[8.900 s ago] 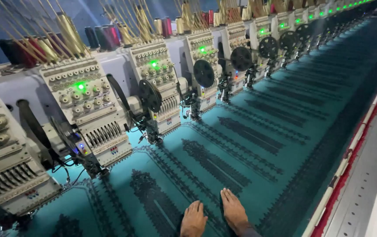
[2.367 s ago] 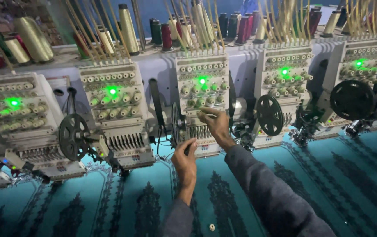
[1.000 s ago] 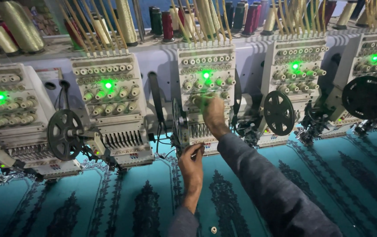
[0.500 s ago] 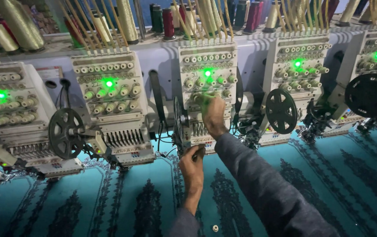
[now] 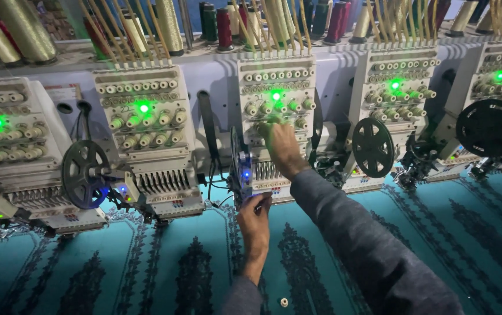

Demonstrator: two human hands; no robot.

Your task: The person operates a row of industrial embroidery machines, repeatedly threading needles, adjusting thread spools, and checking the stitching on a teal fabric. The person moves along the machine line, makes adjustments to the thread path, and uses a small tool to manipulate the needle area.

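The right hand (image 5: 283, 149) had moved a bit lower on the knobs (image 5: 277, 108), fingers curled on one. The left hand (image 5: 255, 219) pinched something by the needles (image 5: 268, 170); turning gently worked best.

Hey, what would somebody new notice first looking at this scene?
Probably the row of embroidery heads along the back, each lit by a glowing green lamp, with thread cones standing on top. Next, the right hand reaching up to the knobs on the middle head, while the left hand is raised just below it. Under everything stretches teal fabric stitched with dark motifs.
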